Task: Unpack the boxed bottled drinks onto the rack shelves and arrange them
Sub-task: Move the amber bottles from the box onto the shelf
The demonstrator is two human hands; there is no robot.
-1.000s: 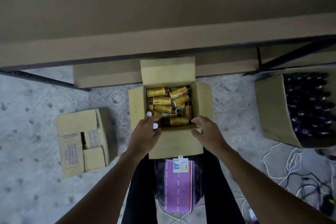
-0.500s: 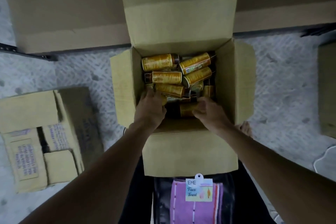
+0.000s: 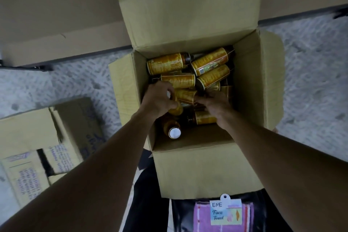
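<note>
An open cardboard box (image 3: 252, 84) stands on the floor below me, its flaps spread out. Inside lie several yellow-labelled bottles (image 3: 169, 63) in a loose heap, and one bottle with a white cap (image 3: 174, 132) stands near the front wall. My left hand (image 3: 160, 100) is inside the box, fingers curled round a bottle with a white cap showing by the knuckles. My right hand (image 3: 214, 103) is beside it, fingers pinching a yellow-labelled bottle (image 3: 185, 96) in the heap's middle.
A second cardboard box (image 3: 56, 137) with printed flaps lies on the grey patterned floor at the left. The rack's low shelf (image 3: 56, 24), lined with brown cardboard, runs across the top behind the open box. A purple towel with a tag (image 3: 226, 213) hangs at my waist.
My head has dropped closer to the box, so it fills more of the view. Both hands moved from the front rim deeper into the box and took hold of bottles.
</note>
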